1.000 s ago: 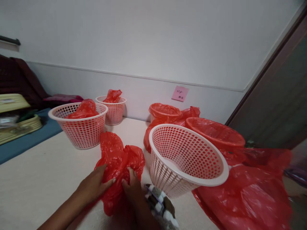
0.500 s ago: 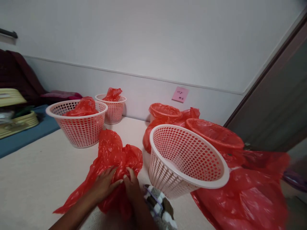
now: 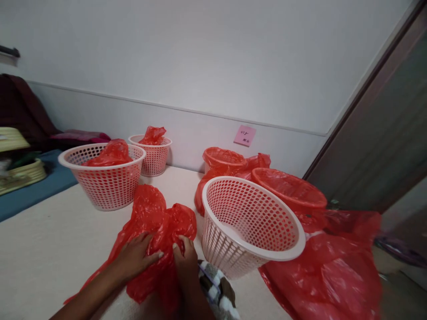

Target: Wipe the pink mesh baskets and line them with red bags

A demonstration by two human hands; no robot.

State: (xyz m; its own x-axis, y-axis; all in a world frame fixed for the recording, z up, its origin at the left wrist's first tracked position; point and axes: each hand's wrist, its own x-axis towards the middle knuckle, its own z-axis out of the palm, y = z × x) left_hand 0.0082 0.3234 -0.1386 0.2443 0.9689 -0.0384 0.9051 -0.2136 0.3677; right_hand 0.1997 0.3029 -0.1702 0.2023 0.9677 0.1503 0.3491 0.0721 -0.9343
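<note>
A crumpled red plastic bag (image 3: 151, 218) lies bunched on the white surface right in front of me. My left hand (image 3: 136, 258) grips its near left part, thumb pointing right and fingertips partly sunk in the folds. Close beside it, my right hand (image 3: 186, 260) has its fingers curled into the same bag. Just right of the bag, a white perforated plastic basket (image 3: 213, 231) tilts toward me with no bag inside it. Grey, white and brown patterned cloth (image 3: 216, 289) shows beside my right forearm.
At left stand two perforated baskets, a larger one (image 3: 110, 186) and a smaller one (image 3: 155, 160), each holding bunched red plastic. Behind the tilted basket are two red-lined baskets (image 3: 223, 155). More red plastic (image 3: 336, 271) spreads at right. A pink note (image 3: 245, 135) is on the wall.
The view has shifted slightly, moving the baskets left in the picture. My hands stay on the red bag; the left one has slid a little left and the gap between them has widened.
</note>
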